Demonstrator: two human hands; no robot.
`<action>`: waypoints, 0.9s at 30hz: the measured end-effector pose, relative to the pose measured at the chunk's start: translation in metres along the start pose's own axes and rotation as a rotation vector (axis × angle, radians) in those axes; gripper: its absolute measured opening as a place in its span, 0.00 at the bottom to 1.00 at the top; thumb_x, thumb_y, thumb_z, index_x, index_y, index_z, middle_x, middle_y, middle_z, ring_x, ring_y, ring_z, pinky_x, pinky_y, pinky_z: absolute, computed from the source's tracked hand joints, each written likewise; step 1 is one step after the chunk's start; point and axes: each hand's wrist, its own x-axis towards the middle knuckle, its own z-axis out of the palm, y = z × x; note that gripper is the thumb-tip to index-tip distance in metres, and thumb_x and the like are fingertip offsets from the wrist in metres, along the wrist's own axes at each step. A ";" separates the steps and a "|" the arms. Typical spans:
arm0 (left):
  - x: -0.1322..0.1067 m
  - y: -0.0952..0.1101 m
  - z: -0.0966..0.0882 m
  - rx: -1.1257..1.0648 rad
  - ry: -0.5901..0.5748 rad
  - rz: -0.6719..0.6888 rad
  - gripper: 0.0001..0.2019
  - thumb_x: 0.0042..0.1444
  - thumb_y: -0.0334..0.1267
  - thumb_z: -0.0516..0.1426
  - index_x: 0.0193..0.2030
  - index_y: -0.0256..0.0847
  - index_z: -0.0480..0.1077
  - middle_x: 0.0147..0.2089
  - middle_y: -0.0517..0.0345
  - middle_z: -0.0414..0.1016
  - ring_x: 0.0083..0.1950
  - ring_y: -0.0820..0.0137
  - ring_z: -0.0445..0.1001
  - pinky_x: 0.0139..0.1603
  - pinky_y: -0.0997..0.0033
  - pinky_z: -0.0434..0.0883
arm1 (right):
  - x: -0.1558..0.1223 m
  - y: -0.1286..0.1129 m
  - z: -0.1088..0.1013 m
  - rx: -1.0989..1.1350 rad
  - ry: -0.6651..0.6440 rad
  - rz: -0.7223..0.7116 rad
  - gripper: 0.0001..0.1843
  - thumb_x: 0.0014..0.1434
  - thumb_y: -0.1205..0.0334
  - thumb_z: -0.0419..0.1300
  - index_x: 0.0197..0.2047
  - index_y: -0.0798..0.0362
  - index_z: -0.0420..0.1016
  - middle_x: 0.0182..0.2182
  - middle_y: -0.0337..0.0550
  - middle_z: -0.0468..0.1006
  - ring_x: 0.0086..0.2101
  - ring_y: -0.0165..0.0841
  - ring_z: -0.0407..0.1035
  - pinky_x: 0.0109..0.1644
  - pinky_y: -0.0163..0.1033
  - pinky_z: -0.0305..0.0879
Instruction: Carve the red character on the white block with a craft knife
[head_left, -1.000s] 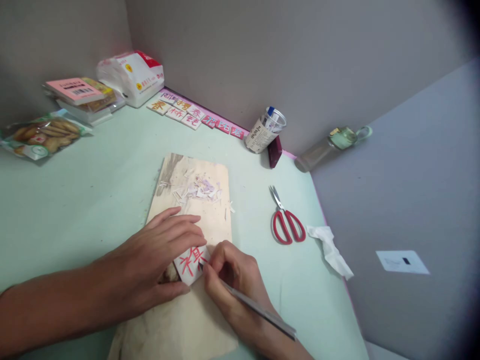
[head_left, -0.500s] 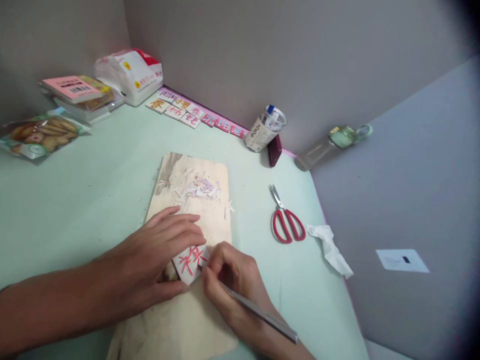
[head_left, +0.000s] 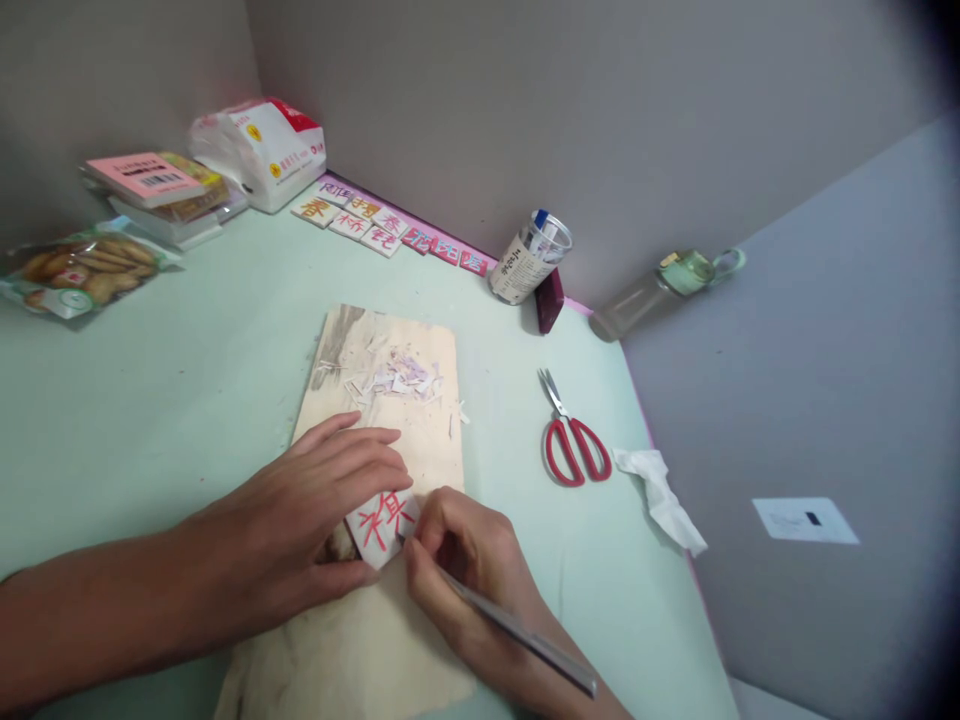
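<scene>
My left hand [head_left: 322, 510] grips a small white square tile [head_left: 382, 528] with a red character on it, thumb at the near edge and fingers at the far edge. The tile lies against the wooden board [head_left: 420, 650]. Pinched in my right hand [head_left: 469, 550] is a slim metal craft knife [head_left: 525, 637], its tip touching or close to the tile's right edge; the fingers partly hide the tip. Something dark and brownish [head_left: 339, 543] shows under my left palm, mostly covered. White and purple shavings [head_left: 405, 378] lie in a small heap on the far part of the board.
Red-handled scissors [head_left: 574, 450] and a crumpled tissue [head_left: 661, 500] lie to the right. Several lettered tiles [head_left: 349, 225] line the back edge, near a can [head_left: 529, 258] and a bottle [head_left: 660, 290]. Back left are a tissue pack [head_left: 262, 150], stacked packages [head_left: 150, 180] and a snack bag [head_left: 90, 268].
Hardly anything differs. The craft knife's rear end and my right hand have shifted very slightly; my left hand and the tile stay in place.
</scene>
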 end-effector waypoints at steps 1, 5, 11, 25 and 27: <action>0.000 0.000 0.000 0.000 0.005 0.000 0.24 0.65 0.36 0.64 0.66 0.52 0.70 0.66 0.56 0.82 0.78 0.56 0.72 0.89 0.51 0.50 | 0.000 0.000 0.000 0.000 -0.001 0.002 0.13 0.65 0.66 0.61 0.31 0.47 0.61 0.26 0.32 0.64 0.27 0.29 0.58 0.32 0.37 0.54; 0.000 0.000 0.000 -0.003 0.009 0.005 0.24 0.65 0.35 0.64 0.67 0.52 0.70 0.66 0.57 0.82 0.78 0.57 0.72 0.89 0.52 0.50 | 0.000 -0.001 0.000 0.002 -0.005 0.002 0.13 0.65 0.66 0.60 0.31 0.47 0.61 0.27 0.32 0.65 0.27 0.29 0.57 0.32 0.37 0.54; -0.001 -0.002 -0.001 -0.004 -0.002 0.018 0.25 0.66 0.35 0.64 0.68 0.53 0.67 0.66 0.60 0.81 0.80 0.61 0.69 0.89 0.59 0.44 | -0.001 0.000 0.001 0.010 -0.007 0.000 0.13 0.65 0.67 0.60 0.31 0.46 0.60 0.26 0.31 0.63 0.27 0.29 0.57 0.32 0.37 0.54; -0.002 -0.006 0.003 0.021 0.033 0.053 0.28 0.65 0.36 0.65 0.70 0.50 0.68 0.66 0.56 0.82 0.78 0.58 0.73 0.89 0.54 0.50 | -0.004 0.002 0.003 0.016 -0.005 0.056 0.11 0.65 0.63 0.59 0.31 0.47 0.63 0.26 0.32 0.66 0.27 0.29 0.57 0.30 0.37 0.53; -0.003 -0.006 0.004 0.028 0.047 0.073 0.28 0.65 0.36 0.65 0.71 0.49 0.68 0.67 0.55 0.82 0.78 0.58 0.73 0.89 0.54 0.49 | -0.004 0.004 0.003 0.008 0.000 0.051 0.11 0.65 0.63 0.59 0.31 0.47 0.63 0.26 0.32 0.66 0.27 0.29 0.57 0.31 0.37 0.54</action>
